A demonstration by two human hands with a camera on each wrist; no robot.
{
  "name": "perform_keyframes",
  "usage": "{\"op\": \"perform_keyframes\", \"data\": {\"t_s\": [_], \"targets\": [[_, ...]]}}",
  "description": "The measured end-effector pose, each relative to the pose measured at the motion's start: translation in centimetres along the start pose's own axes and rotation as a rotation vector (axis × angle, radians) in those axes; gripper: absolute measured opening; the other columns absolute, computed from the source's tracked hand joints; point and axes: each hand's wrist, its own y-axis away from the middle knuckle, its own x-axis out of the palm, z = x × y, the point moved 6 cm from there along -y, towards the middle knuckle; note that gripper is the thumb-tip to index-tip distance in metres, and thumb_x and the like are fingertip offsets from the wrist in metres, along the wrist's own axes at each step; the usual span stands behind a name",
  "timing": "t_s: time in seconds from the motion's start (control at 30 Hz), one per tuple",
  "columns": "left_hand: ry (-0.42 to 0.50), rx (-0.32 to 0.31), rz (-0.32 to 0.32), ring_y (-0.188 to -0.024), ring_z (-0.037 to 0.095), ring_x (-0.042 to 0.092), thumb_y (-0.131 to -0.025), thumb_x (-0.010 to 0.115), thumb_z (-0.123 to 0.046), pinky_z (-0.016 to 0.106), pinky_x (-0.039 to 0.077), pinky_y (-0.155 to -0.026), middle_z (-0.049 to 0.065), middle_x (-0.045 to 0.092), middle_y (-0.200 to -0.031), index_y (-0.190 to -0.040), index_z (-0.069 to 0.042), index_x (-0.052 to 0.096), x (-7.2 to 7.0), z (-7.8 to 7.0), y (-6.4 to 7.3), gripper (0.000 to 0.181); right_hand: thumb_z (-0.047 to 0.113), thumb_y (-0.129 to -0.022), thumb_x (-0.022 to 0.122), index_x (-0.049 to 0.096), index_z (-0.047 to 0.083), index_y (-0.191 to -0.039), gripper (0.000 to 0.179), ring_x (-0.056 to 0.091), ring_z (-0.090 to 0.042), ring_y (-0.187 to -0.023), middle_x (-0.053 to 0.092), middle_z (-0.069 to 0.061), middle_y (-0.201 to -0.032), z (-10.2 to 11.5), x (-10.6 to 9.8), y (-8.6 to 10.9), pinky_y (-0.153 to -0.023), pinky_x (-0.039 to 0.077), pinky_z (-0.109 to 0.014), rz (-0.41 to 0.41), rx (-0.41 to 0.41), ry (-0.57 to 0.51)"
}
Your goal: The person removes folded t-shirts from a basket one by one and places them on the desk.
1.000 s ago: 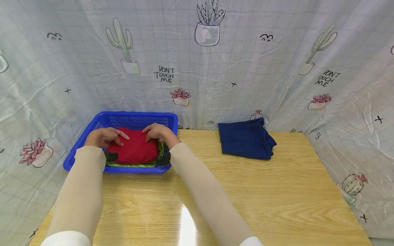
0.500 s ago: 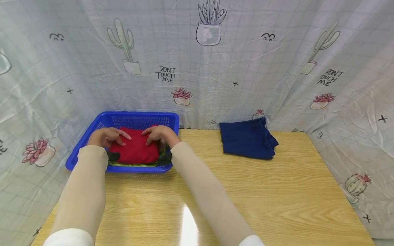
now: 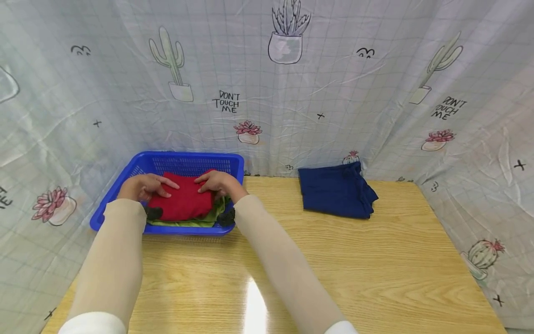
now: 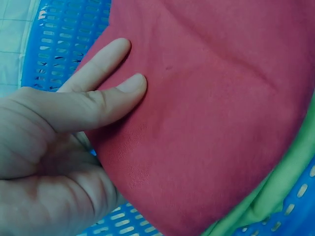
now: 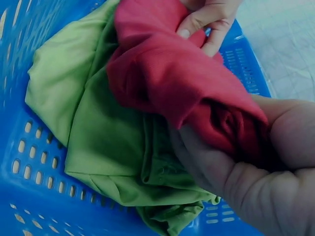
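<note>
A folded red cloth (image 3: 185,202) is in the left part of the head view, inside a blue plastic basket (image 3: 167,229). Its left edge is in my left hand (image 3: 143,186); the left wrist view shows two digits on top of the fabric (image 4: 206,123) and the rest of the hand at its edge. My right hand (image 3: 221,182) grips the opposite side, where the right wrist view shows the cloth bunched between thumb and fingers. Beneath the red cloth lies a green cloth (image 5: 108,142), creased and spread over the basket's slotted bottom.
A folded navy cloth (image 3: 333,190) lies at the back right of the wooden table (image 3: 333,269). Behind the table and along its sides hangs a pale curtain (image 3: 283,102) printed with cacti. The basket stands close to the curtain at the back left.
The red cloth's right front corner has risen a little in my right hand, and more of the green cloth shows there. My left hand holds about the same place.
</note>
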Motion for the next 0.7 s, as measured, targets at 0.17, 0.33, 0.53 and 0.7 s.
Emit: {"op": "perform_keyframes", "data": {"t_s": [0.17,0.33,0.53,0.7], "targets": [[0.061,0.008,0.026,-0.050,0.004,0.036,-0.096,0.068,-0.004,0.018,0.035,-0.049,-0.002,0.059,-0.083,-0.151,-0.010,0.051,-0.3,0.2,0.3,0.058,-0.001,-0.098,0.063,0.053,0.013,-0.149,0.054,0.063,-0.028,-0.117,0.042,-0.013,-0.157,0.0,-0.4,0.1,-0.094,0.055,-0.045,-0.039,-0.017,-0.012],[0.150,0.017,0.039,-0.046,0.005,0.028,-0.095,0.067,0.000,0.018,0.029,-0.046,-0.008,0.046,-0.056,-0.128,-0.028,0.074,-0.9,-0.1,0.9,0.043,-0.007,-0.095,0.064,0.055,0.010,-0.148,0.056,0.056,-0.032,-0.129,0.038,-0.015,-0.159,0.4,-0.8,0.5,-0.096,0.054,-0.048,-0.062,-0.048,-0.035],[0.205,0.018,0.033,-0.049,0.006,0.042,-0.096,0.067,0.000,0.020,0.038,-0.051,-0.004,0.055,-0.061,-0.108,-0.039,0.080,-1.4,-1.5,1.7,0.043,-0.009,-0.095,0.064,0.056,0.011,-0.147,0.056,0.064,-0.021,-0.100,0.034,-0.012,-0.162,0.7,-1.8,1.2,-0.096,0.054,-0.046,-0.088,-0.054,-0.097],[0.178,0.078,0.003,-0.043,0.005,0.030,-0.097,0.064,0.001,0.021,0.029,-0.046,-0.002,0.067,-0.068,-0.110,-0.039,0.079,-2.0,-2.8,2.5,0.045,-0.008,-0.095,0.065,0.056,0.012,-0.147,0.057,0.056,-0.014,-0.090,0.030,-0.011,-0.164,1.4,-2.8,2.0,-0.086,0.055,-0.035,-0.105,-0.100,-0.065]]}}
